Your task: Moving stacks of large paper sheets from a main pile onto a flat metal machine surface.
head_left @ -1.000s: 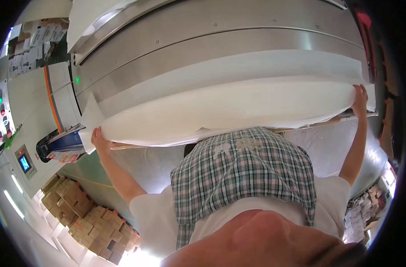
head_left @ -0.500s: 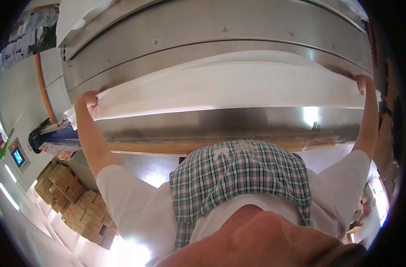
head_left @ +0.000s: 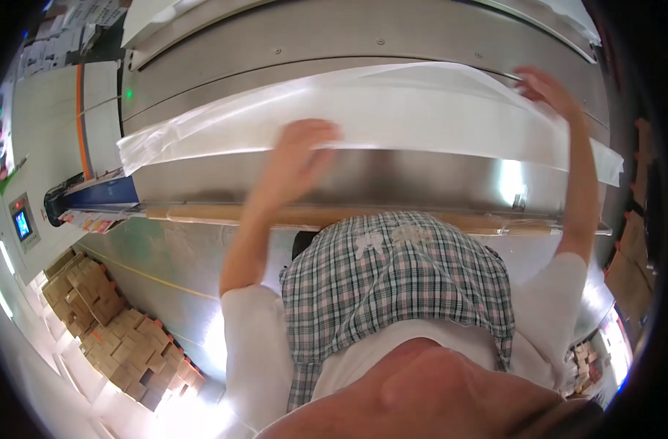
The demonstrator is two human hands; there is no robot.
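White sheet (head_left: 392,121) lies stretched across the steel machine (head_left: 348,36) in front of you. Your left hand (head_left: 297,157) rests flat on its lower edge near the middle, fingers blurred, so their spread is unclear. Your right hand (head_left: 542,88) presses its far upper edge, fingers spread.

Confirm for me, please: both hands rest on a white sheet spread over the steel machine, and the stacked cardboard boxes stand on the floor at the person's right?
Not quite: the cardboard boxes stand at the person's left, as the head view shows. The rest holds: the left hand and the right hand both rest on the white sheet spread over the steel machine.
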